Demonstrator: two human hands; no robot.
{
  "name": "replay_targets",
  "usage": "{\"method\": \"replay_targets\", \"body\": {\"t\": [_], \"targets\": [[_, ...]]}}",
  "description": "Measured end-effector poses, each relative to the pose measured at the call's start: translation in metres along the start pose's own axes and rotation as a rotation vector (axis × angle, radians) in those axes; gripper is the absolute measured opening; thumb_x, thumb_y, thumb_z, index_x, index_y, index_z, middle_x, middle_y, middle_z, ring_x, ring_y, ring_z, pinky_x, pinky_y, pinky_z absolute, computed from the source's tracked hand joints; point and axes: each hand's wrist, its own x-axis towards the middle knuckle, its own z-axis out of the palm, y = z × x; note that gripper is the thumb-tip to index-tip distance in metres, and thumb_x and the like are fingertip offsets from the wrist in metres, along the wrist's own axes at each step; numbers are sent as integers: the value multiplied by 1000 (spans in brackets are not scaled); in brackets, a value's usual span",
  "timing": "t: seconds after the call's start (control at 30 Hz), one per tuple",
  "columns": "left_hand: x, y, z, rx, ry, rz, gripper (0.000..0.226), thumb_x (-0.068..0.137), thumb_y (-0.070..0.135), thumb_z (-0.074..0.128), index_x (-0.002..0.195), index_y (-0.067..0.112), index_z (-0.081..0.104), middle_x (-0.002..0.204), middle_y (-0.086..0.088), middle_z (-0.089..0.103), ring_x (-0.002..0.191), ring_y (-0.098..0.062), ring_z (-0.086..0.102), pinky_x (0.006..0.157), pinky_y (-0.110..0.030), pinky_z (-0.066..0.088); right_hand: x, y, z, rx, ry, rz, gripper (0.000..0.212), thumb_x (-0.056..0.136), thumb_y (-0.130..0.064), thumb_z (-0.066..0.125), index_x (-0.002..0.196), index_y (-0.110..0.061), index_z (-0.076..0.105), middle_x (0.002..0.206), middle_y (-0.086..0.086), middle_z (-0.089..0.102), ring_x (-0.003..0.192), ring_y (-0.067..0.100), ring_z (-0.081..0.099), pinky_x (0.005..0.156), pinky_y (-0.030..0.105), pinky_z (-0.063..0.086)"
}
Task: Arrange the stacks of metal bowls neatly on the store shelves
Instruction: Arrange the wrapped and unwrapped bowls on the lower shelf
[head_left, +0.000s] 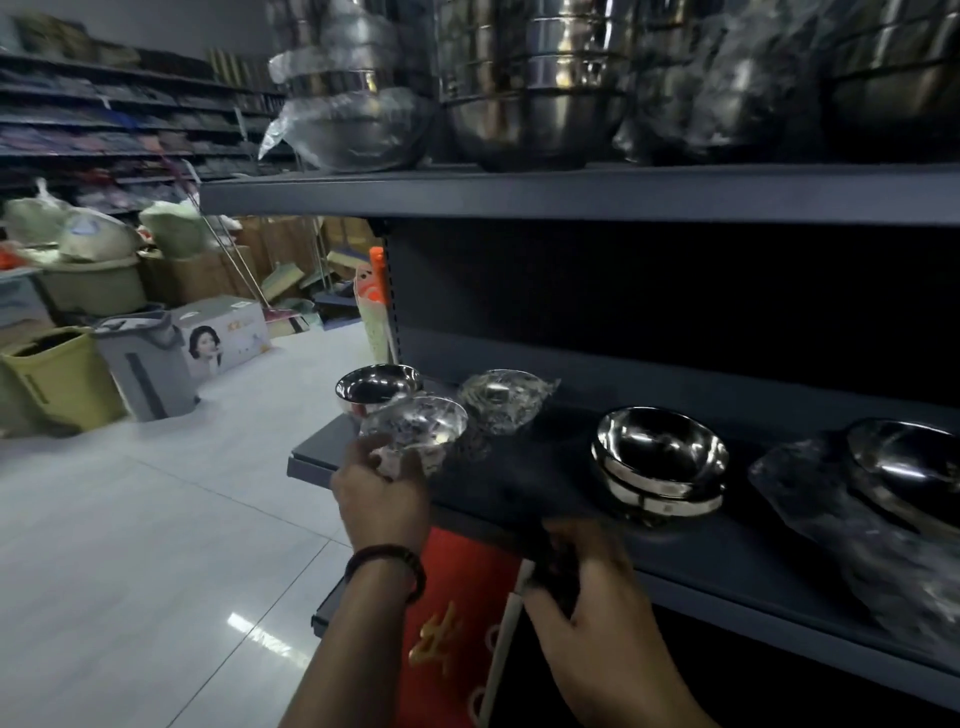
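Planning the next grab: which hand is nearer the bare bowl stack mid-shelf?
Right. The right hand is at the shelf edge, just in front and left of the stack, not touching it. The left hand is farther left, gripping a wrapped bowl.

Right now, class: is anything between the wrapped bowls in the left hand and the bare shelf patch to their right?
Nothing visible. The left hand holds the wrapped bowls beside that bare shelf; another wrapped stack sits behind.

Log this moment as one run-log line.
left hand: grips wrapped bowls at lower shelf left end | right hand: at shelf front edge, grasp unclear | unwrapped stack: on shelf
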Motion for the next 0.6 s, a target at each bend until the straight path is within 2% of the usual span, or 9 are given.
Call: {"method": "replay_targets", "body": {"t": [0.07,0.1,0.2,0.27,0.33,0.43,0.5,0.6], "targets": [[15,-10,-7,41,-58,3,35,93,31,67,128,30,62,115,-14,63,95,-29,64,84,-35,52,16,-4,10,-27,-56,14,53,92,-26,72,134,-46,48,133,-19,45,108,-16,55,85,-3,36],[21,-15,-9,86,-95,18,36,93,34,65,129,37,60,110,-16,66,92,-32,67,81,-37,54,28,-6,15,-46,-51,10,55,92,-24,72,138,-44,50,136,-14,48,110,-9,57,90,-1,37],[32,-30,-11,308,-234,52,36,93,32,61,121,53,53,101,-16,67,85,-37,67,81,-49,59,73,-19,26,-136,-7,-4,57,96,-19,66,147,-38,49,146,1,47,127,17,59,110,25,44],[35,-34,-12,434,-294,52,37,90,30,60,117,53,50,103,-12,65,93,-38,65,86,-50,57,107,-28,31,-217,40,-24,59,97,-14,58,151,-33,44,145,11,46,129,32,59,112,39,47],[37,-36,-13,466,-315,79,34,89,29,61,113,50,49,104,-9,64,97,-38,63,85,-49,56,141,-34,33,-314,56,9,64,97,-10,54,155,-29,36,141,20,50,125,42,60,107,48,51],[38,-37,-13,439,-293,141,24,91,28,64,105,43,51,105,-8,62,95,-37,62,80,-46,56,181,-37,34,-436,-8,105,73,93,-8,58,158,-23,28,134,25,62,123,45,63,104,50,54],[39,-39,-14,429,-270,160,24,93,26,65,107,40,53,108,-9,60,97,-36,61,79,-44,54,197,-35,37,-480,-41,151,76,92,-7,60,160,-20,28,138,24,62,128,43,61,106,49,54],[40,-43,-16,386,-257,180,20,95,22,66,105,36,56,109,-8,60,96,-33,59,77,-40,51,209,-30,43,-573,-59,149,67,95,-7,60,157,-15,37,142,22,60,131,41,60,108,49,53]]}}
